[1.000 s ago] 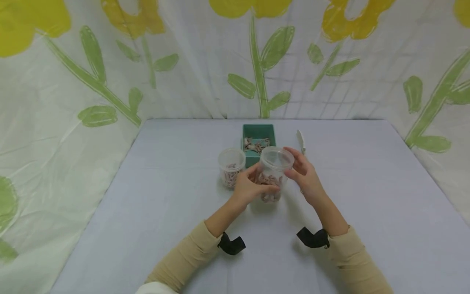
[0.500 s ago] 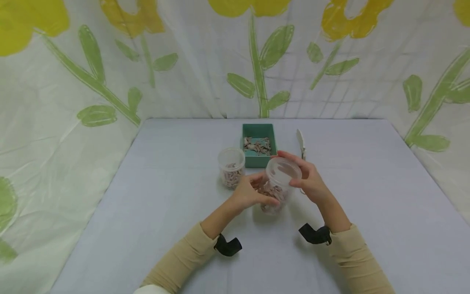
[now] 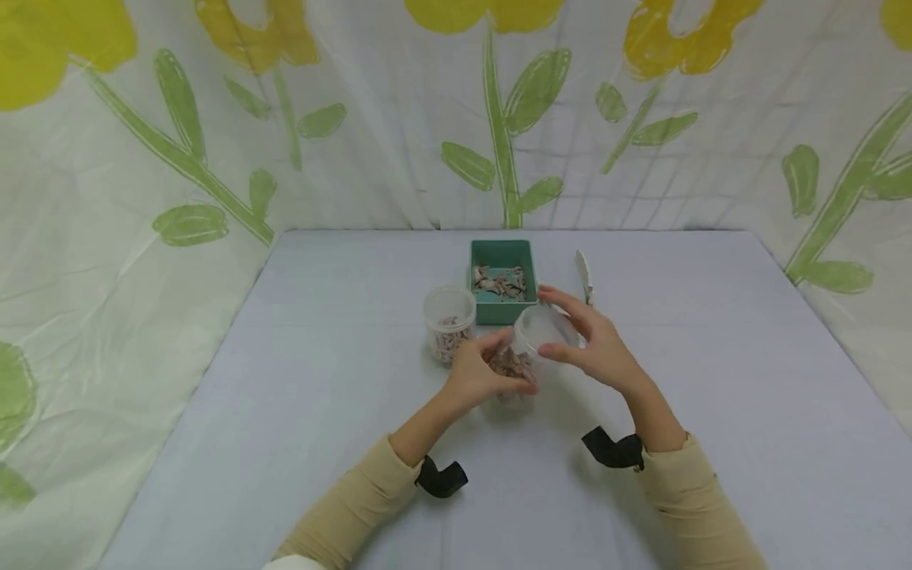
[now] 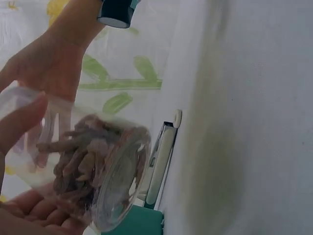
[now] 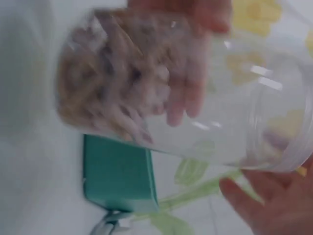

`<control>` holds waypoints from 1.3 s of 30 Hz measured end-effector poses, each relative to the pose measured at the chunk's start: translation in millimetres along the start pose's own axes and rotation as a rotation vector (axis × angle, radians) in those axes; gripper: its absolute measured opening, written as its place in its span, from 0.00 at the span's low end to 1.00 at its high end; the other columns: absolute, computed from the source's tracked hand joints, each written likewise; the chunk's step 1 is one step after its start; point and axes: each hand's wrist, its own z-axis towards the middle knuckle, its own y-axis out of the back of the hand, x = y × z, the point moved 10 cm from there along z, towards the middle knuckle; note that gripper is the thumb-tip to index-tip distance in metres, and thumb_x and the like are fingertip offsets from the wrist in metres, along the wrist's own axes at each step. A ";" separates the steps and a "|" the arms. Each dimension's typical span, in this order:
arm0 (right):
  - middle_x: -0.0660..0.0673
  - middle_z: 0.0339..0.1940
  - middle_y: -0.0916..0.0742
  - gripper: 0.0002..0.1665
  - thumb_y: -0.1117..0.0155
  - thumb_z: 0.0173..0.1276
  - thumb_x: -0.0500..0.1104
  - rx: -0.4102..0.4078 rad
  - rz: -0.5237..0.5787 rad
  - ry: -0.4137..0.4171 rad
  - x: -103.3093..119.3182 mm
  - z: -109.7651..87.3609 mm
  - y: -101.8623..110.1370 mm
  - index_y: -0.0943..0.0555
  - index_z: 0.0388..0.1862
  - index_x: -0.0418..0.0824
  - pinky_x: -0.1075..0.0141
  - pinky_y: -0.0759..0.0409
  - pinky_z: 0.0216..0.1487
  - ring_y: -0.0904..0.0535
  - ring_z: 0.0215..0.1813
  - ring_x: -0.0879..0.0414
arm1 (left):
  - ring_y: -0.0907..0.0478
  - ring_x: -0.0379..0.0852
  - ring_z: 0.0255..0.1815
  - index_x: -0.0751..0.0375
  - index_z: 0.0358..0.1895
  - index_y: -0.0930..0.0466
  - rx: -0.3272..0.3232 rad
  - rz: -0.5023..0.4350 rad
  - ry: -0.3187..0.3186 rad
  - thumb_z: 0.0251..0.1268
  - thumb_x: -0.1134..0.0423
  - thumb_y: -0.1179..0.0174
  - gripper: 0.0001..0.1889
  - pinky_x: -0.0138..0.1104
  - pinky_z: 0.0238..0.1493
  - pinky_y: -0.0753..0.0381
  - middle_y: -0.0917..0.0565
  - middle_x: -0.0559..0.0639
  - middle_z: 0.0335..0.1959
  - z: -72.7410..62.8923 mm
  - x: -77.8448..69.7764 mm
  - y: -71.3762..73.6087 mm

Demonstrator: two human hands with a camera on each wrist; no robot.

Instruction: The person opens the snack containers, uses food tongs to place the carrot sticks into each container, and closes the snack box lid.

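My left hand grips the lower body of a clear plastic jar, thumb on the near side and fingers behind. Brownish, shrivelled strips fill its lower part. The jar tilts in the head view, its top leaning right. My right hand is spread about the rim, thumb across the near side and fingers at the far side; in the right wrist view its fingers look fairly straight. Whether they press on the rim, or whether a lid sits there, is unclear. A second jar with similar strips stands left.
Behind the jars is a green rectangular box holding more strips. A pale-handled folding tool lies right of it, partly hidden by my right hand. Beyond the white table hangs a flower-patterned curtain.
The held jar has come nearer and tilted further, its top toward the right. My right hand has shifted about the rim, its thumb now reaching farther left. The second jar and the box stay put.
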 end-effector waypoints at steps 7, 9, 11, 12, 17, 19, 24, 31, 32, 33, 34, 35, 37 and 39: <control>0.43 0.62 0.19 0.31 0.25 0.55 0.34 0.118 0.039 0.365 27.2 -1.3 -13.5 0.22 0.59 0.34 0.64 0.29 0.62 0.28 0.66 0.55 | 0.29 0.50 0.65 0.68 0.68 0.32 0.247 -0.042 -0.012 0.46 0.75 0.26 0.41 0.37 0.62 0.28 0.26 0.60 0.65 -3.4 1.5 -18.5; 0.44 0.57 0.17 0.28 0.26 0.55 0.32 0.061 0.030 0.364 26.8 -0.1 -13.0 0.20 0.56 0.33 0.67 0.30 0.63 0.25 0.63 0.58 | 0.32 0.51 0.68 0.68 0.69 0.34 0.220 -0.017 -0.003 0.46 0.73 0.26 0.42 0.40 0.65 0.31 0.28 0.60 0.66 -3.7 1.7 -16.3; 0.42 0.53 0.15 0.25 0.28 0.54 0.30 0.001 0.032 0.329 24.8 1.3 -11.2 0.19 0.54 0.31 0.69 0.29 0.61 0.24 0.60 0.60 | 0.34 0.52 0.69 0.68 0.70 0.35 0.173 0.015 0.004 0.46 0.71 0.25 0.43 0.42 0.66 0.33 0.30 0.61 0.67 -3.9 1.4 -12.9; 0.40 0.52 0.15 0.25 0.29 0.54 0.28 -0.020 0.035 0.313 24.2 1.8 -10.7 0.19 0.53 0.30 0.69 0.29 0.61 0.23 0.59 0.60 | 0.35 0.53 0.69 0.68 0.70 0.35 0.149 0.034 0.003 0.45 0.70 0.24 0.44 0.42 0.67 0.33 0.30 0.62 0.68 -4.2 0.9 -11.4; 0.38 0.52 0.15 0.25 0.29 0.54 0.27 -0.068 0.080 0.239 18.5 2.7 -8.3 0.20 0.53 0.27 0.69 0.29 0.61 0.23 0.58 0.61 | 0.31 0.55 0.66 0.68 0.68 0.31 0.073 0.061 -0.054 0.43 0.70 0.23 0.43 0.41 0.64 0.30 0.27 0.61 0.65 -4.9 -3.5 -8.3; 0.42 0.56 0.16 0.28 0.28 0.56 0.30 -0.084 0.135 0.213 14.3 2.5 -6.2 0.23 0.57 0.26 0.69 0.30 0.62 0.24 0.60 0.61 | 0.29 0.54 0.65 0.67 0.67 0.30 0.052 0.040 -0.074 0.43 0.71 0.23 0.41 0.39 0.63 0.28 0.25 0.59 0.64 -4.5 -4.6 -7.3; 0.48 0.63 0.21 0.44 0.24 0.57 0.44 -0.135 0.328 0.209 7.8 1.3 -0.4 0.32 0.65 0.23 0.67 0.35 0.66 0.28 0.65 0.56 | 0.26 0.49 0.61 0.64 0.66 0.27 0.008 -0.009 -0.099 0.44 0.72 0.24 0.39 0.37 0.59 0.26 0.22 0.56 0.61 -3.5 -8.4 -4.0; 0.52 0.60 0.20 0.49 0.20 0.51 0.42 -0.175 0.349 0.131 1.2 1.8 -1.9 0.34 0.66 0.23 0.67 0.33 0.61 0.29 0.63 0.58 | 0.26 0.53 0.61 0.67 0.65 0.28 -0.045 -0.019 -0.170 0.45 0.74 0.25 0.38 0.41 0.61 0.27 0.21 0.60 0.59 -2.9 -14.4 -2.5; 0.51 0.59 0.19 0.46 0.21 0.51 0.37 -0.189 0.322 0.105 -0.4 1.5 -1.8 0.33 0.65 0.23 0.67 0.32 0.60 0.28 0.63 0.59 | 0.25 0.53 0.60 0.67 0.65 0.27 -0.056 -0.013 -0.184 0.44 0.73 0.25 0.38 0.42 0.61 0.27 0.20 0.60 0.58 -2.8 -14.5 -2.5; 0.50 0.58 0.19 0.44 0.22 0.50 0.33 -0.206 0.280 0.077 -2.3 1.0 -1.5 0.32 0.64 0.24 0.66 0.32 0.59 0.28 0.61 0.60 | 0.24 0.53 0.59 0.67 0.64 0.27 -0.066 -0.006 -0.199 0.44 0.73 0.25 0.37 0.42 0.61 0.27 0.20 0.59 0.57 -2.7 -14.3 -2.8; 0.47 0.58 0.18 0.42 0.23 0.49 0.30 -0.223 0.235 0.052 -3.9 0.4 -1.4 0.31 0.63 0.24 0.65 0.31 0.58 0.27 0.60 0.61 | 0.24 0.53 0.58 0.67 0.63 0.26 -0.077 0.001 -0.214 0.44 0.73 0.24 0.37 0.42 0.61 0.26 0.19 0.60 0.56 -2.8 -13.9 -3.1; 0.44 0.58 0.18 0.41 0.24 0.47 0.27 -0.238 0.195 0.027 -5.9 0.0 -1.5 0.29 0.63 0.25 0.61 0.30 0.58 0.27 0.60 0.59 | 0.23 0.53 0.57 0.68 0.62 0.26 -0.090 0.008 -0.228 0.43 0.72 0.24 0.37 0.43 0.60 0.26 0.18 0.60 0.54 -2.7 -13.5 -3.3; 0.36 0.59 0.19 0.42 0.25 0.45 0.24 -0.249 0.142 -0.001 -8.3 0.4 -3.7 0.28 0.62 0.26 0.52 0.29 0.58 0.27 0.60 0.53 | 0.21 0.55 0.54 0.70 0.60 0.25 -0.118 0.018 -0.245 0.41 0.72 0.23 0.36 0.43 0.59 0.25 0.17 0.61 0.52 -2.6 -11.8 -3.6; 0.32 0.59 0.21 0.42 0.24 0.44 0.25 -0.252 0.094 -0.013 -9.2 1.4 -6.6 0.28 0.62 0.26 0.46 0.30 0.56 0.26 0.59 0.48 | 0.21 0.55 0.53 0.71 0.59 0.25 -0.149 0.053 -0.225 0.41 0.71 0.23 0.36 0.44 0.58 0.24 0.17 0.62 0.50 -1.6 -8.8 -3.6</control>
